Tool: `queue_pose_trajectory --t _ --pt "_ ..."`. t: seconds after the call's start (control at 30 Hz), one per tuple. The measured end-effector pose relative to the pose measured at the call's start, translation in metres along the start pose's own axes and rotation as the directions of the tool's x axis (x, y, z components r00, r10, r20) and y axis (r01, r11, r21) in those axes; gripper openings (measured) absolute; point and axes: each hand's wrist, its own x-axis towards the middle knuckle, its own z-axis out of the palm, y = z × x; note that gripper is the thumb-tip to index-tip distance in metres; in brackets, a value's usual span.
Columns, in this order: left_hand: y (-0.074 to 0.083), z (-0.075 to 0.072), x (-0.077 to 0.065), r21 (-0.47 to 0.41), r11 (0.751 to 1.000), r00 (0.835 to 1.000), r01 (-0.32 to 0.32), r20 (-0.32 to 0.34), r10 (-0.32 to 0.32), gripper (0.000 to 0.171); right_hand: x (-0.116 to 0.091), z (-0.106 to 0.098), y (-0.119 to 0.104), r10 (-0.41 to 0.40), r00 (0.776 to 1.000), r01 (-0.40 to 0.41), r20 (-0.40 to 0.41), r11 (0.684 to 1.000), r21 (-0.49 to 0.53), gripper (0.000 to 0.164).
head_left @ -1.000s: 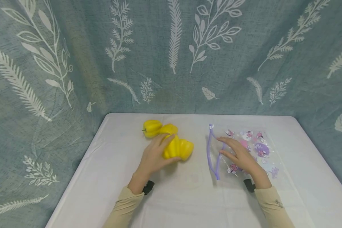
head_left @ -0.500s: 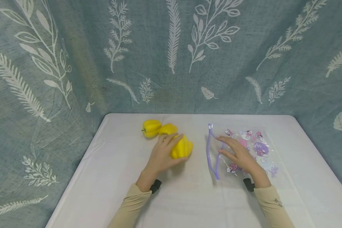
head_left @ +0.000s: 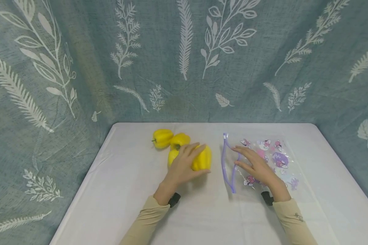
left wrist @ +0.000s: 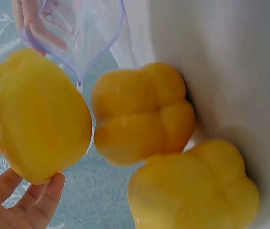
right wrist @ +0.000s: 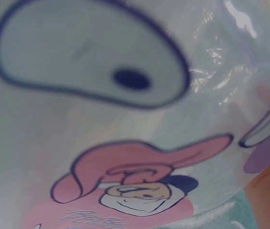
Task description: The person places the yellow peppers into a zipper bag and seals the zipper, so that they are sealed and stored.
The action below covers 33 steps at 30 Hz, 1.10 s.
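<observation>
My left hand [head_left: 184, 166] grips a yellow bell pepper [head_left: 202, 159] by its sides, thumb at the near side and fingers across the far side. In the left wrist view that pepper [left wrist: 39, 119] hangs apart from the two others beside it. To the right, my right hand [head_left: 259, 166] holds the rim of a clear zip bag [head_left: 280, 160] with cartoon prints. The bag's purple-edged mouth [head_left: 224, 163] gapes toward the peppers. The right wrist view is filled by the bag's printed film [right wrist: 139, 176], which hides most of that hand.
At the back left, one yellow pepper [head_left: 162, 138] lies with its green stem facing left. Another pepper [head_left: 180, 140] stands beside it, and a third [head_left: 172, 156] is partly behind my left hand. A leaf-patterned curtain [head_left: 171, 68] backs the white table [head_left: 110, 190].
My left hand has moved right with the held pepper, nearer the bag's mouth, and uncovered the pepper behind it. My right hand and the bag have stayed put.
</observation>
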Motion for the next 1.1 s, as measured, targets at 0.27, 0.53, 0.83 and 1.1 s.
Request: queue_pose_trajectory --t 0.27,0.53,0.83,1.1 --pt "0.007 0.012 0.004 -0.014 1.0 0.999 -0.026 0.029 0.026 0.078 0.0 -0.001 -0.001 0.015 1.0 -0.015 0.0 1.0 0.007 0.048" --pt "0.012 0.025 0.007 -0.007 0.997 0.994 -0.07 0.084 0.071 0.075 0.001 -0.002 -0.002 0.018 1.0 -0.018 0.0 1.0 0.009 0.048" --pt "0.02 0.036 0.01 -0.078 0.993 0.981 -0.091 0.162 0.102 0.075 0.0 -0.001 -0.002 0.025 1.0 -0.025 0.002 0.999 0.026 0.048" --pt "0.024 0.047 0.011 -0.144 0.986 0.97 -0.081 0.214 0.111 0.077 0.0 -0.003 -0.003 0.023 1.0 -0.023 0.0 0.999 0.027 0.048"
